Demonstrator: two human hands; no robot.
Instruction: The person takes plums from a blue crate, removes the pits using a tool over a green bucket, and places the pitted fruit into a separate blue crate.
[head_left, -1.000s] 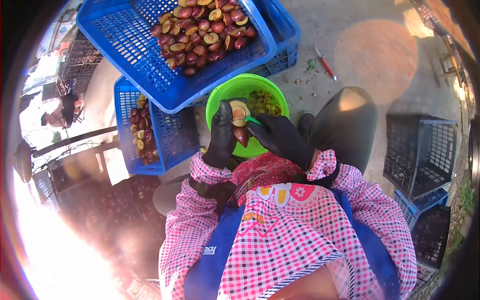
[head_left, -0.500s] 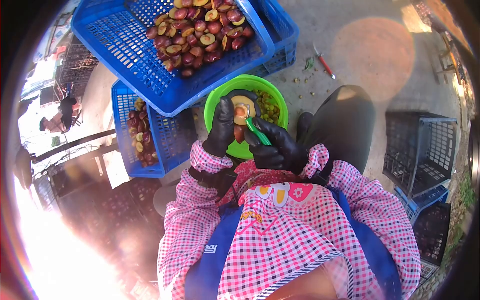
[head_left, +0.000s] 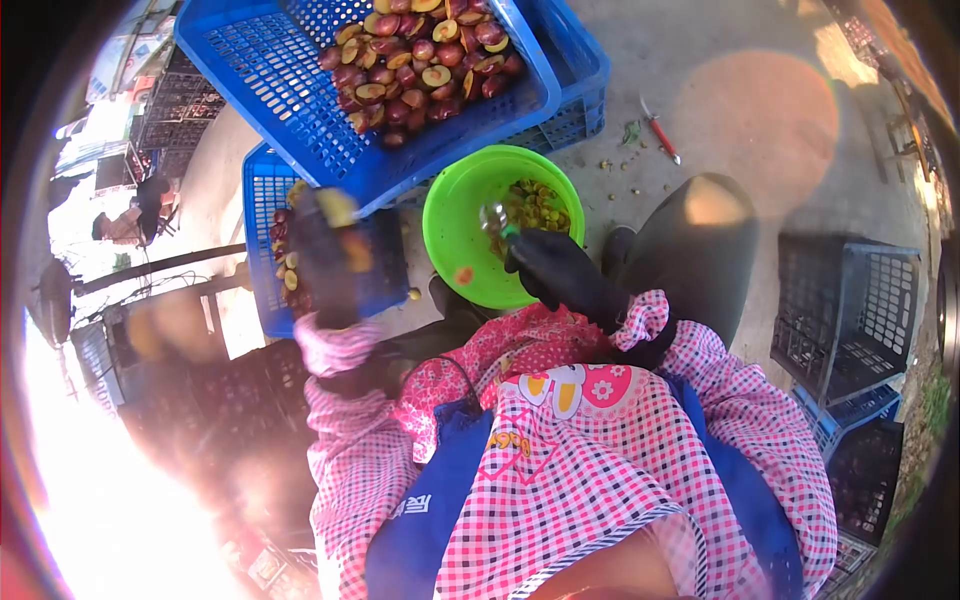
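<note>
My left hand [head_left: 330, 255], black-gloved and smeared by motion, is over the lower blue crate [head_left: 262, 190] at the left, with yellow fruit pieces at its fingers. My right hand [head_left: 560, 268], also in a black glove, is closed around a small tool [head_left: 494, 217] with a metal ring tip and green handle. The tool is over the green bowl [head_left: 435, 225], which holds yellowish-brown scraps [head_left: 535, 207]. A reddish piece [head_left: 464, 275] shows against the bowl's near left side.
A large blue crate [head_left: 250, 85] of halved red fruit [head_left: 425, 60] is tilted above the bowl. Red-handled cutters [head_left: 662, 138] lie on the floor. Black crates [head_left: 845, 310] stand at the right. A person [head_left: 140, 215] is at the far left.
My left hand has moved left, from the bowl to over the lower crate, taking the fruit away from the tool. My right hand stays near the bowl with the tool.
</note>
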